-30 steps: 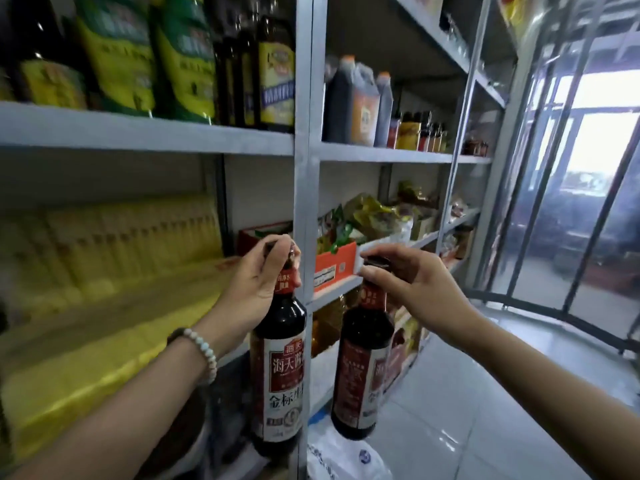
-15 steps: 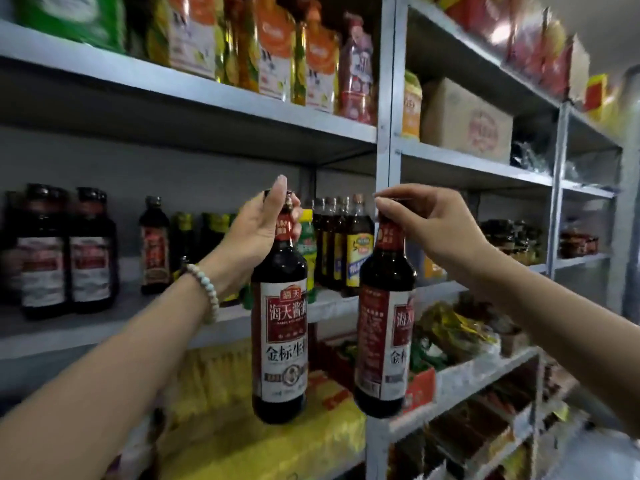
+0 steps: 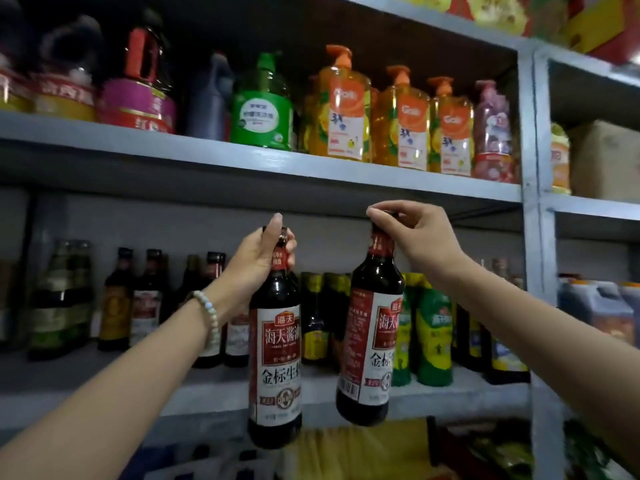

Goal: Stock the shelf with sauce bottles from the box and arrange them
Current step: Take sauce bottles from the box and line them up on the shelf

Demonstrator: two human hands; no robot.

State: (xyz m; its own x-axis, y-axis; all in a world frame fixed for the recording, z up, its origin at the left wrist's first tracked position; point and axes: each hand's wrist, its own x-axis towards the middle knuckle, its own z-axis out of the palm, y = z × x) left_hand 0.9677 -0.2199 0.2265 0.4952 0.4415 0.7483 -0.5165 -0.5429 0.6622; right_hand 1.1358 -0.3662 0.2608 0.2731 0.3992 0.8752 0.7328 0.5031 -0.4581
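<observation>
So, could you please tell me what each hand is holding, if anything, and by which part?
The left hand grips the left bottle by its neck; the right hand pinches the right bottle by its cap.

A left soy sauce bottle [image 3: 275,358] and a right soy sauce bottle [image 3: 372,341] hang side by side before the middle shelf [image 3: 207,389], the first held at its neck by the left hand [image 3: 258,258], the second (tilted, base towards the left) pinched at its cap by the right hand [image 3: 420,237]. Behind them a row of bottles [image 3: 145,299] stands on that shelf. Pump bottles [image 3: 346,109] line the upper shelf [image 3: 242,157]. Right of the upright post [image 3: 535,202], jugs [image 3: 609,313] sit below a cardboard box [image 3: 602,161].
</observation>
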